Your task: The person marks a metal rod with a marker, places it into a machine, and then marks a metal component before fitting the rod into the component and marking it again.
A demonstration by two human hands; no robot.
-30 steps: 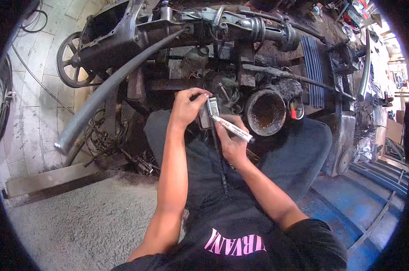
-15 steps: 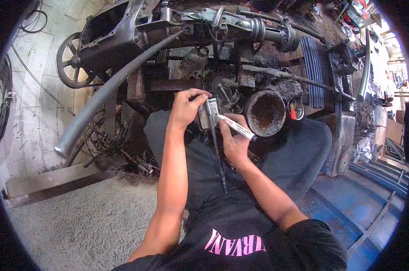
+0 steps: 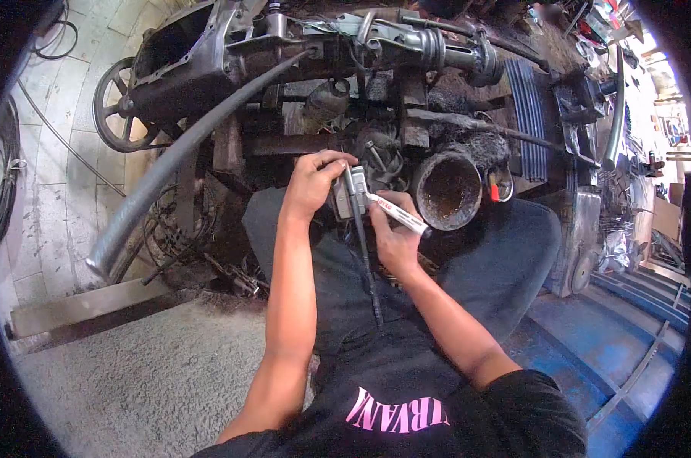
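Observation:
My left hand [image 3: 313, 185] is closed, its thumb and fingers pinching the upper end of a thin dark rod [image 3: 364, 256] that runs down toward my shirt. In my right hand [image 3: 398, 243] is a white marker [image 3: 398, 214] with red lettering, its tip pointing up and left at the rod. Just behind the rod's upper end is a small grey metal block [image 3: 360, 182], close to the marker tip. Whether the tip touches the metal I cannot tell.
A round rusty bowl [image 3: 451, 192] stands right of my right hand. Large machinery [image 3: 284, 46] spans the top, with a long grey bar [image 3: 185, 156] slanting down left from it. Thin rods [image 3: 527, 122] lie at the upper right. A spoked wheel [image 3: 124, 107] is at the left.
The whole view has shifted very slightly. Both hands keep nearly the same position, with the marker still in my right hand.

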